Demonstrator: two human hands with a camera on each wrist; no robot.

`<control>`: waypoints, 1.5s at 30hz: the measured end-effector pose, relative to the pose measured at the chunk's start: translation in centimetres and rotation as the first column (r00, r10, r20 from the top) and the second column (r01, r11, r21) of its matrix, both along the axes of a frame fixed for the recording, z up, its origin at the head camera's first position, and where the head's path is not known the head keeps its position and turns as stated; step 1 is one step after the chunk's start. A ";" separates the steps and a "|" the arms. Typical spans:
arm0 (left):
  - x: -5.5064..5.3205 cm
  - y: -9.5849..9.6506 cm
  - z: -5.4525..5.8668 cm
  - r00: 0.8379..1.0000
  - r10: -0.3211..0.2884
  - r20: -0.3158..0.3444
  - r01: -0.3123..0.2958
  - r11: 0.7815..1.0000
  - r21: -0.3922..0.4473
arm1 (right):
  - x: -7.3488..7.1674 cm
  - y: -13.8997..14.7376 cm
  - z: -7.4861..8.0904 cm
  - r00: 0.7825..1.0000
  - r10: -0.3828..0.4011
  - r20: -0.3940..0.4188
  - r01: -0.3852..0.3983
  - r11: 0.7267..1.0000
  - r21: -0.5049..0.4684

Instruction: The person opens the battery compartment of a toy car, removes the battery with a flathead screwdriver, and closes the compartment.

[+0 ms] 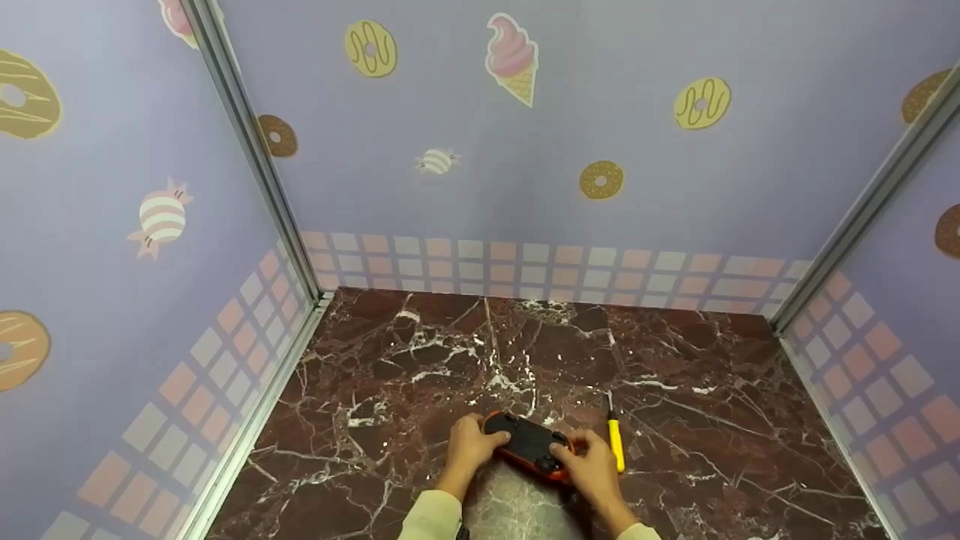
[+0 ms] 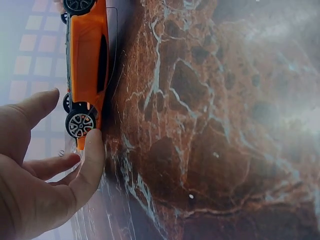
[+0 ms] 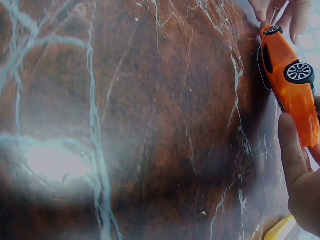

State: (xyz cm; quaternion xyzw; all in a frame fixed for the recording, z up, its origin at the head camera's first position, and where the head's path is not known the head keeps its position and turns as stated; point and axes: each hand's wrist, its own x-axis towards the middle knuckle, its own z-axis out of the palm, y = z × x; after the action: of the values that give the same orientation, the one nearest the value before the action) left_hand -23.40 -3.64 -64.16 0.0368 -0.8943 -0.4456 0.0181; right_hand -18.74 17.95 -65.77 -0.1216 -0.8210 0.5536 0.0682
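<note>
An orange toy car (image 1: 529, 444) lies upside down between my two hands, its black underside and wheels facing up. My left hand (image 1: 471, 447) grips one end, fingers against the body near a spoked wheel (image 2: 81, 124) in the left wrist view. At the other end my right hand (image 1: 591, 463) holds the car, its thumb on the underside; the right wrist view shows a finger along the orange body (image 3: 287, 75). A thin wire-like loop (image 2: 116, 35) stands out along the car's side. The roof is mostly hidden.
Just right of my right hand a screwdriver (image 1: 615, 444) with a yellow handle lies on the dark red marbled surface (image 1: 697, 420). Small white specks dot the surface. Purple patterned panels (image 1: 465, 202) rise at the back, left and right, joined by metal corner posts (image 1: 251, 142).
</note>
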 end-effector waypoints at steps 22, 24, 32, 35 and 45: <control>0.2 0.7 -0.4 1.000 0.013 -0.006 -0.013 0.998 -0.057 | 0.3 0.2 0.0 0.996 0.086 -0.004 -0.086 0.995 0.040; 0.2 0.8 -0.4 1.000 0.006 -0.011 -0.007 0.998 -0.061 | 0.3 0.3 0.1 0.995 0.098 -0.033 -0.095 0.993 0.075; 0.2 1.0 -0.2 1.000 -0.012 -0.020 0.011 0.998 -0.061 | 0.4 0.3 0.1 0.985 0.144 -0.098 -0.125 0.975 0.183; 0.2 1.0 -0.2 1.000 -0.013 -0.016 0.012 0.998 -0.056 | 0.3 0.3 0.2 0.980 0.168 -0.105 -0.146 0.972 0.185; 0.2 1.2 -0.1 1.000 -0.011 -0.026 0.009 0.997 -0.081 | 0.4 0.1 0.6 0.974 0.214 -0.079 -0.200 0.968 0.152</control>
State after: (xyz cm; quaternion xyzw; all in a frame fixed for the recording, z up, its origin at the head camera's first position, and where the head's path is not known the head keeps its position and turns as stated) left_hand -23.16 -2.43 -64.22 0.0255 -0.9114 -0.4098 0.0291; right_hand -18.38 18.03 -65.17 -0.0035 -0.8625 0.5028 0.0575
